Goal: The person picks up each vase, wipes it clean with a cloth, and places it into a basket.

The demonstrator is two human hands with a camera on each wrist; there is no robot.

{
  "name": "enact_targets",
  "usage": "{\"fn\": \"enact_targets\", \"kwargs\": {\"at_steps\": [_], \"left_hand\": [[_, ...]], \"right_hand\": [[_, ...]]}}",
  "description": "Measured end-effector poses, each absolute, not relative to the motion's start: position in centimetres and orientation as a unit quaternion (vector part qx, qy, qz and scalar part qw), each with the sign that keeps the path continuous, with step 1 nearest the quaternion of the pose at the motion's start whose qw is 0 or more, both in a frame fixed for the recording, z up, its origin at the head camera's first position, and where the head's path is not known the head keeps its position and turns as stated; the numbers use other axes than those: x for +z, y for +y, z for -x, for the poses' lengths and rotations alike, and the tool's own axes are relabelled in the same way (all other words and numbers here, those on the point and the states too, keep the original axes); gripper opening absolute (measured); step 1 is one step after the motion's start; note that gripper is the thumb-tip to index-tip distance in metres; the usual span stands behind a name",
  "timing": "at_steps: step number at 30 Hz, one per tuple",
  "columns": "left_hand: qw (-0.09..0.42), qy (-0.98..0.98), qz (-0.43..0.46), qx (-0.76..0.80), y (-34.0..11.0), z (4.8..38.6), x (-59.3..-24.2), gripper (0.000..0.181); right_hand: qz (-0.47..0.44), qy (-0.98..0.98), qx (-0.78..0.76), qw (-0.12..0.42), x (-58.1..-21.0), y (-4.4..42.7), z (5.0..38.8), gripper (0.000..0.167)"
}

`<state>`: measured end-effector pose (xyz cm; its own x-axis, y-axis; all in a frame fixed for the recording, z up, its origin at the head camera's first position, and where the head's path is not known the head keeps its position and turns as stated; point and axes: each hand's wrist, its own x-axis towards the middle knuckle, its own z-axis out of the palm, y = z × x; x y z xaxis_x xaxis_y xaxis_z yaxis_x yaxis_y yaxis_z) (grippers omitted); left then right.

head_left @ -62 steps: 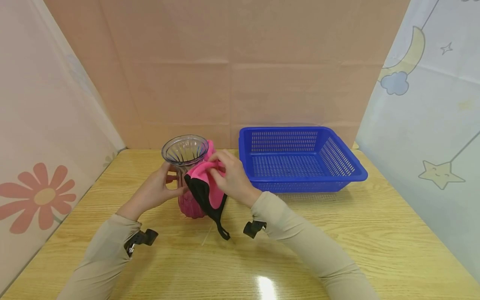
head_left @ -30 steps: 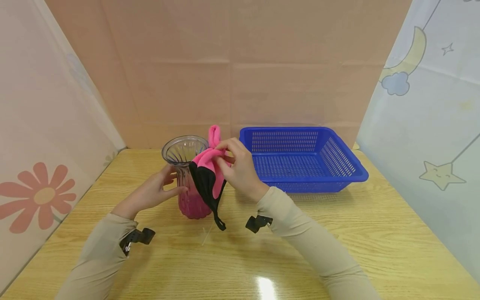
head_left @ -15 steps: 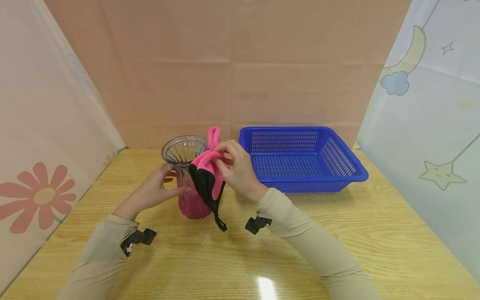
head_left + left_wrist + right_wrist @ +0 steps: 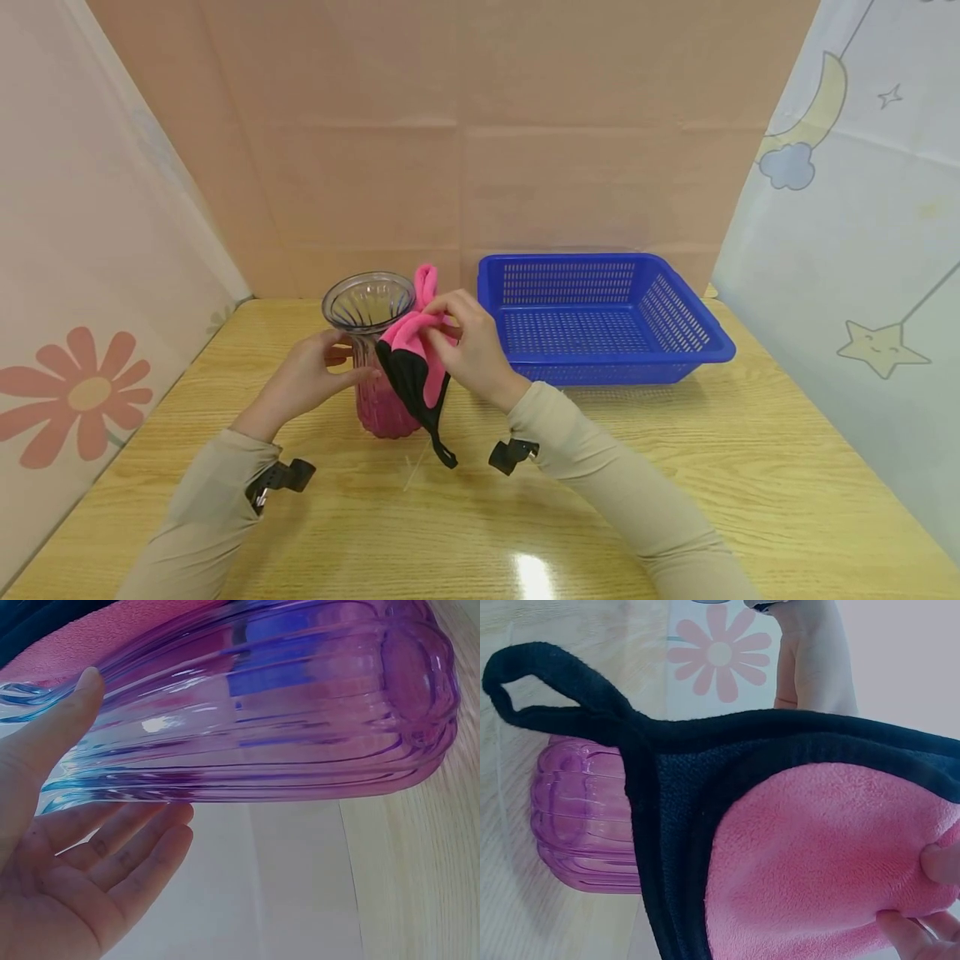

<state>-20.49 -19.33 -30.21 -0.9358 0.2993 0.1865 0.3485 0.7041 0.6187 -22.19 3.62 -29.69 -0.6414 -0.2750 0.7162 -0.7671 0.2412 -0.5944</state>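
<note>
A ribbed glass vase (image 4: 386,404), clear at the flared top and pink-purple toward the base, stands upright on the table. My left hand (image 4: 307,379) holds it around the neck from the left, thumb on the near side and fingers behind. In the left wrist view the thumb (image 4: 64,724) lies along the glass. My right hand (image 4: 474,346) pinches a pink and black cleaning cloth (image 4: 408,375) against or close beside the vase's right side. The cloth's black hanging loop (image 4: 547,682) dangles down in front, and it covers part of the vase in the right wrist view.
A blue perforated plastic basket (image 4: 603,367) sits at the back right of the wooden table (image 4: 600,500). Peach sheeting (image 4: 465,150) rises behind. Printed cloth walls (image 4: 862,275) border both sides. A small thin clear strip (image 4: 412,475) lies in front of the vase.
The right hand and cloth rose along the vase's right side, then came slightly down again. The left hand has kept its hold on the vase, which stays in place.
</note>
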Motion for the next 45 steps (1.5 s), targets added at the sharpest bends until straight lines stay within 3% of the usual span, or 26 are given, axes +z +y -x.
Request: {"fn": "enact_targets", "kwargs": {"at_steps": [21, 45], "left_hand": [[0.069, -0.918, 0.155, -0.359, -19.6, 20.6, -30.9, 0.059], [0.048, -0.911, 0.166, -0.375, -20.0, 20.1, -30.9, 0.064]], "right_hand": [[-0.340, -0.796, 0.448, 0.221, -31.3, 2.7, 22.1, 0.009], [-0.341, -0.835, 0.391, 0.182, -32.3, 3.1, 21.9, 0.010]]}}
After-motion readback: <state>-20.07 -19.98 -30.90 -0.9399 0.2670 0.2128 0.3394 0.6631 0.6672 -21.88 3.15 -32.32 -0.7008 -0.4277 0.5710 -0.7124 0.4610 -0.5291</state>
